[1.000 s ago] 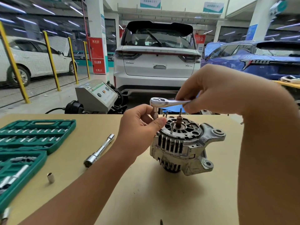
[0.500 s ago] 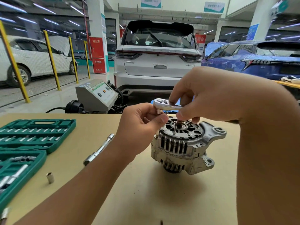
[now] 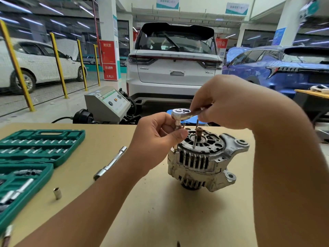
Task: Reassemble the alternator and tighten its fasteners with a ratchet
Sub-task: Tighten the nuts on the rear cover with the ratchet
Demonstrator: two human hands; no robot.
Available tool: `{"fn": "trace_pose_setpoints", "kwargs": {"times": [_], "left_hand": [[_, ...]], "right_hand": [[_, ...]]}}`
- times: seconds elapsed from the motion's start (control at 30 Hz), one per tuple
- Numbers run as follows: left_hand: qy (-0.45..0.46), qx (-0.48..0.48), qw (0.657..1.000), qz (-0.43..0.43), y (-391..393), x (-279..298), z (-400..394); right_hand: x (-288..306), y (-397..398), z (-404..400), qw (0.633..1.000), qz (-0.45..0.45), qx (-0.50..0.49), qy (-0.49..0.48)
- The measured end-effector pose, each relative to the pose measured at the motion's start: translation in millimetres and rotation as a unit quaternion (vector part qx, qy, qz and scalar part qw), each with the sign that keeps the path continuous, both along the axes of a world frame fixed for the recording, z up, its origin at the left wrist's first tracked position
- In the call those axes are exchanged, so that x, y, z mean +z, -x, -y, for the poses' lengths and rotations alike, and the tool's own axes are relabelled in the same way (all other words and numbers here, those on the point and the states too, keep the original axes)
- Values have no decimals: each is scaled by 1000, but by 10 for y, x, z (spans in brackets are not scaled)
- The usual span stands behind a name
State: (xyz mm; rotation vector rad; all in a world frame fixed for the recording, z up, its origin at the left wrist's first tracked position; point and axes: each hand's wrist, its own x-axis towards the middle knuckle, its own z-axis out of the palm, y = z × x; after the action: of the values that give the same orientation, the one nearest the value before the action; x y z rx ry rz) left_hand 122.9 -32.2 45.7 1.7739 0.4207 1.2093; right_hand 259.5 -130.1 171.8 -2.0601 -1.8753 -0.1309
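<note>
At far left on the tan workbench (image 3: 142, 211), an open green socket case (image 3: 41, 145) w/ rows of small bits; its 2nd half (image 3: 21, 186) sits nearer the viewer, holding larger metal pieces. Just right of the case, a single small socket (image 3: 57, 193) stands upright on the bench. Further right, a chrome extension bar (image 3: 110, 164) lies diagonally, apart from the case and the hands.

Centre: the left hand (image 3: 156, 141) reaches in from lower left, fingers curled, thumb and fingertips pinching the socket/extension stem (image 3: 177, 124) that hangs under the ratchet head. The stem drops toward a fastener at the alternator's near-left rim. The ratchet (image 3: 183, 114) lies roughly level above the alternator; its round head is in plain view.

Right of centre: the silver alternator (image 3: 204, 161) sits on the bench, finned side toward the viewer, shaft end up, w/ thin studs poking up from its top; mounting ears point right. The right hand (image 3: 224, 104) comes from the right, fingers wrapped round the ratchet handle, directly above the alternator.

Bkgd, beyond the bench: a grey machine (image 3: 108, 104), a white SUV (image 3: 174, 68), a blue car (image 3: 284, 68) at right.
</note>
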Motion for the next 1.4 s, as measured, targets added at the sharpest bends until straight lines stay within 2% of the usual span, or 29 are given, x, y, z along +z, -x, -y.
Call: {"fn": "trace_pose_setpoints", "kwargs": {"times": [0.17, 0.3, 0.37, 0.5, 0.73, 0.83, 0.9, 1.1, 1.27, 1.4], "left_hand": [[-40, 11, 999, -6, -29, -1, 2], [-35, 20, 999, -14, -12, -5, -21], [-30, 17, 999, -8, -16, -15, -28], [-37, 29, 999, 1, -45, -36, -47], [-23, 44, 999, -5, -52, -38, -63], [-34, 53, 998, -7, -84, -42, -38], [-45, 60, 997, -14, -86, -35, -16], [-23, 9, 1000, -15, -30, -14, -5], [-45, 51, 998, -14, -69, -31, -2], [-26, 22, 999, -20, -12, -13, -20]], "right_hand": [[35, -35, 134, 995, -18, 48, 84], [32, -104, 75, 1000, -29, 10, 7], [24, -78, 65, 999, -32, 6, 1], [68, -18, 204, 991, -41, 88, 96], [0, -81, 22, 999, -32, -7, -10], [20, -97, 102, 997, -31, 39, 54], [55, -97, 175, 992, -65, 71, 79], [6, -104, 47, 999, -32, -6, 11], [81, -68, 232, 990, -65, 83, 92], [46, -122, 112, 999, -42, 19, 4]]}}
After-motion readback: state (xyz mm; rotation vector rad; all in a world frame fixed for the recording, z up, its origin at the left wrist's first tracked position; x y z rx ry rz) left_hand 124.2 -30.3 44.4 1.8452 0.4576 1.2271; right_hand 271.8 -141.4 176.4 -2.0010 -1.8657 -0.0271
